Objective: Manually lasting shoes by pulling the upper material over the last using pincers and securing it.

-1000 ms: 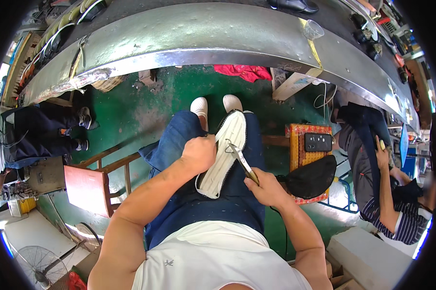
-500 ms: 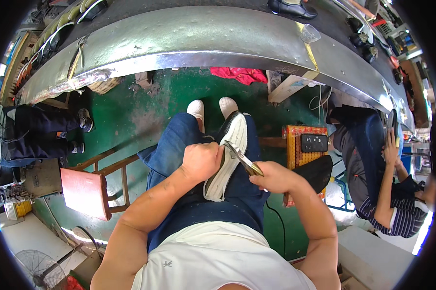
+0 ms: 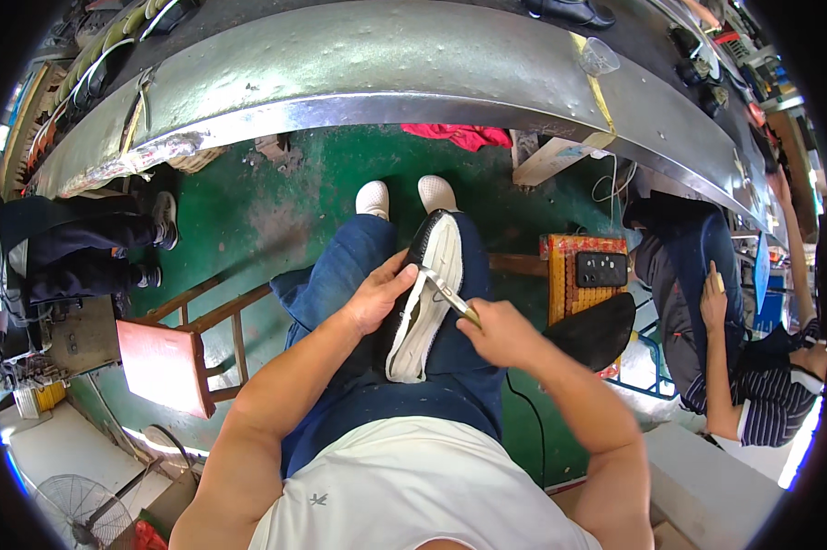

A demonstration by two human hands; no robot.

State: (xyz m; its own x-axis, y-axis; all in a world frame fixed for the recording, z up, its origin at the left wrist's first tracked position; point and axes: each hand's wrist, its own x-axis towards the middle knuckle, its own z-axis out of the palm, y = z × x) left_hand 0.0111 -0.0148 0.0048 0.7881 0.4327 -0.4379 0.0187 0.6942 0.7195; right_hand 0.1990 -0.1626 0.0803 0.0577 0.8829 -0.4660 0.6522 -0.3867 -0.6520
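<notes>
A black shoe with a pale, whitish underside (image 3: 432,275) lies bottom up across my thighs, its toe pointing away from me. My left hand (image 3: 381,295) grips its left edge, thumb on the rim near the middle. In my right hand (image 3: 505,334) is a pair of pliers (image 3: 452,299), fingers closed round the handles. The metal jaws reach across the pale underside to the left rim, close to my left thumb. Whether they bite on the edge is too small to tell.
A long metal-fronted bench (image 3: 340,69) curves across the far side. To the left stands a stool (image 3: 164,367); to the right, a woven seat holds a black phone (image 3: 601,269) and a dark curved piece (image 3: 597,332). A co-worker in a striped shirt (image 3: 776,408) sits far right.
My left fist has loosened, with its thumb now laid along the shoe's rim. The pliers and my right hand have shifted slightly left and toward me. The co-worker's hands have moved apart.
</notes>
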